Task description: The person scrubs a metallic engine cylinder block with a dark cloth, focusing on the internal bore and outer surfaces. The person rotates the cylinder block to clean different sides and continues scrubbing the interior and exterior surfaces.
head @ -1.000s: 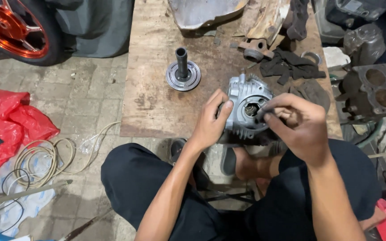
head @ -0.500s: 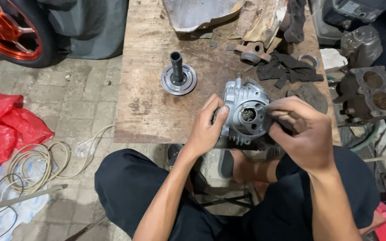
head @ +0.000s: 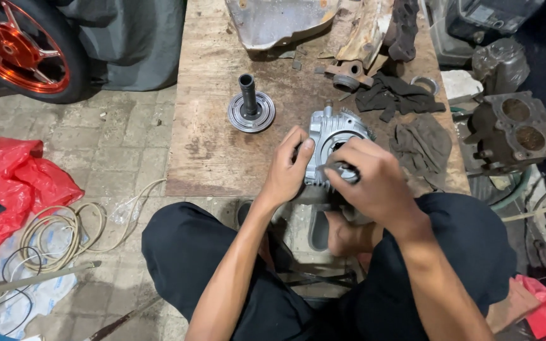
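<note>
While both hands grip it, the engine casing [head: 327, 136] sits mid-frame on the counter [head: 222, 151].
Left hand [head: 285, 173] clasps its left side; right hand [head: 374, 183], over its face, pinches a small dark piece.

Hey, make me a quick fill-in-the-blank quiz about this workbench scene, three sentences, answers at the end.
1. The left hand steadies the silver finned engine part at the near edge of the ____ board.
2. The right hand covers the part's ____ opening.
3. Left of the engine part, a round metal disc with an upright tube stands on the board, touched by ____ hand.

Missing words: wooden; round; neither
</note>
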